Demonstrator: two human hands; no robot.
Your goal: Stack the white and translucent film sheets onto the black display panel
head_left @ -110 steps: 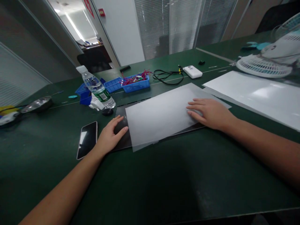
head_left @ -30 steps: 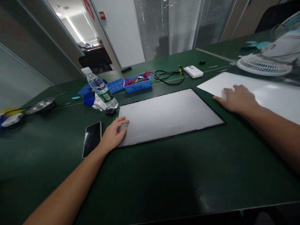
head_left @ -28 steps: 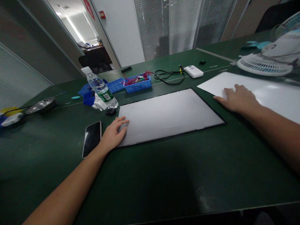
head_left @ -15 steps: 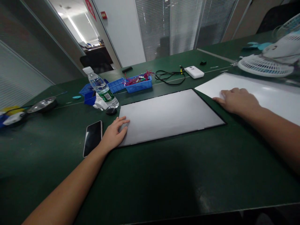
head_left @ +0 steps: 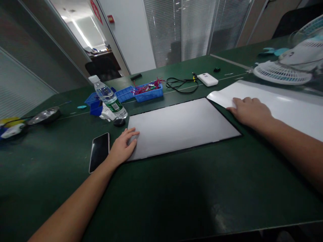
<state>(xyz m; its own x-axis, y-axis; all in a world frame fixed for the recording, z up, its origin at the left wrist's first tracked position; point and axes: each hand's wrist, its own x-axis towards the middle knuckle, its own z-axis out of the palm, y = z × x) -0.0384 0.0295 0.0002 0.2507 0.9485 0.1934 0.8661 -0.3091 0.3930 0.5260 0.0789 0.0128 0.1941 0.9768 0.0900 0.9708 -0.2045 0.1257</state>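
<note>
My left hand (head_left: 123, 146) lies with its fingers spread on the left end of a flat grey-white panel with a thin black border (head_left: 176, 129). The panel rests flat on the green table. To the right, my right hand (head_left: 252, 111) is closed on the near edge of a large glossy white sheet (head_left: 285, 104), thumb at the edge and fingers on top. The sheet's left corner curls up beside the panel's far right corner. What lies under my right palm is hidden.
A phone (head_left: 100, 152), a black mouse (head_left: 119, 122) and a water bottle (head_left: 109, 96) stand left of the panel. Behind it are a blue bin of red wires (head_left: 148, 95), a black cable (head_left: 180, 84) and a white box (head_left: 208, 79). A fan (head_left: 282, 73) lies at the far right.
The white sheet's left corner has bent and lifted, with my right hand shifting slightly left on it. My left hand stays on the panel. The view has shifted slightly.
</note>
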